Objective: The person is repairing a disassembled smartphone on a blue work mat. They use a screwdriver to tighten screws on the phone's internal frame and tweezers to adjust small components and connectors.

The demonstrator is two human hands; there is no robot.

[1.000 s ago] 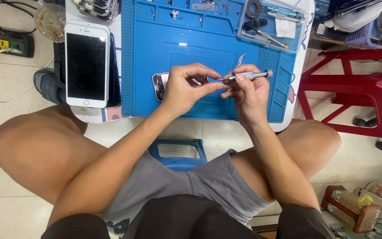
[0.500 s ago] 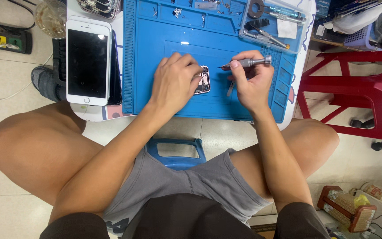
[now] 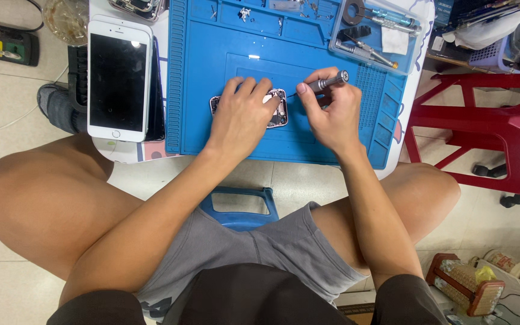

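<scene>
Left hand [image 3: 242, 117] presses opened phone [image 3: 277, 108] flat; right hand [image 3: 329, 111] pinches screwdriver [image 3: 326, 82]; phone looks light, fragile: hold by edges

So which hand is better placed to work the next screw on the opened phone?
Probably the right hand: it already holds the screwdriver, tip angled toward the opened phone. The left hand lies flat on the phone, steadying it.
</scene>
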